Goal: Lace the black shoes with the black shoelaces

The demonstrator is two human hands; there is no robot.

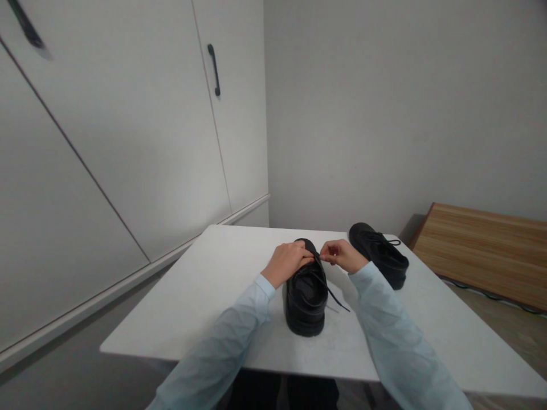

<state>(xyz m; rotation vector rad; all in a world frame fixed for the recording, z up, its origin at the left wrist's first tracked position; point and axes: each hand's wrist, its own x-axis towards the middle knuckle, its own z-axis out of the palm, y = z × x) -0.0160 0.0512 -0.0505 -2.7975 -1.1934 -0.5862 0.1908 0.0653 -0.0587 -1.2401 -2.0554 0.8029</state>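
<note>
The person's right hand (342, 255) was narrowed to a pinch, thumb and forefinger together on the lace (317, 260) beside the black shoe (306, 302). The left hand (287, 263) lay over the front of that shoe, its fingers bent onto the lacing — whether they gripped anything could not be told. The shoe stood upright on the white desk (231, 279), heel toward the person, with a loose lace end (334, 298) stretching past its right side. Beyond the right hand stood a second shoe (395, 265) (also black, also laced), near the far right corner. Farther off — white cabinet doors (149, 114) and a wooden panel (491, 245).
</note>
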